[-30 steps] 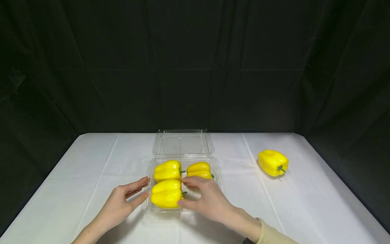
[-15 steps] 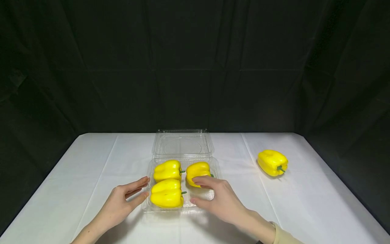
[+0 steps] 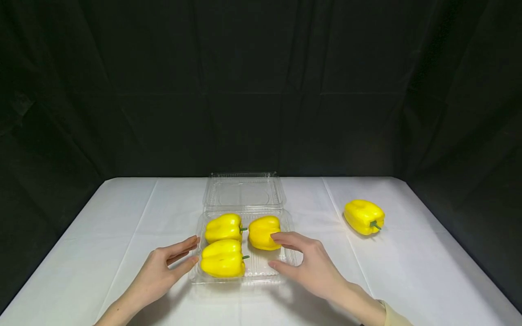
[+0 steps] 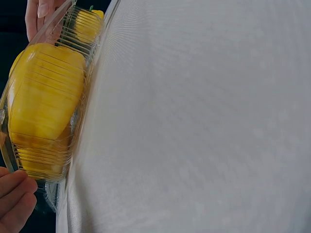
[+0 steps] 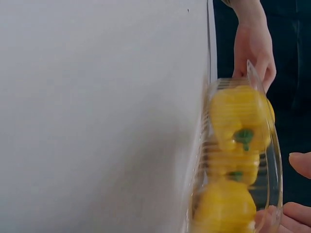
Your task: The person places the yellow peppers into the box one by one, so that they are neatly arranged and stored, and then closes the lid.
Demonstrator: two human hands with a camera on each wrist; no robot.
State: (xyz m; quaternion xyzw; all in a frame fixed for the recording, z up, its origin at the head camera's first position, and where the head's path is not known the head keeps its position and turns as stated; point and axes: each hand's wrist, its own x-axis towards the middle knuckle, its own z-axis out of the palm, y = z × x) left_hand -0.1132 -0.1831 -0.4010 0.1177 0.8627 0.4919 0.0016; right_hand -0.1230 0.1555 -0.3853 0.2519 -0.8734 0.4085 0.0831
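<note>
Three yellow bell peppers lie on their sides in the base of a clear hinged plastic container (image 3: 261,271): a back left pepper (image 3: 224,227), a front left pepper (image 3: 223,259) and a back right pepper (image 3: 264,232). My left hand (image 3: 163,269) is at the container's left side, fingertips right at its rim, thumb apart from the fingers. Over the right side of the base, my right hand (image 3: 311,265) holds nothing; its fingertips overlap the back right pepper's edge in the head view. Through the ribbed wall, the left wrist view shows a pepper (image 4: 46,92) beside my left fingertips (image 4: 24,187).
A fourth-side lone yellow pepper (image 3: 364,217) lies on the white tablecloth (image 3: 412,267) at the right, stem toward me. The container's lid (image 3: 244,190) is folded back behind the base. Black cloth (image 3: 261,90) hangs behind the table and along both sides.
My right hand has drawn away to the right from the front left pepper, uncovering the back right pepper and the front right of the base. My left hand has stayed put.
</note>
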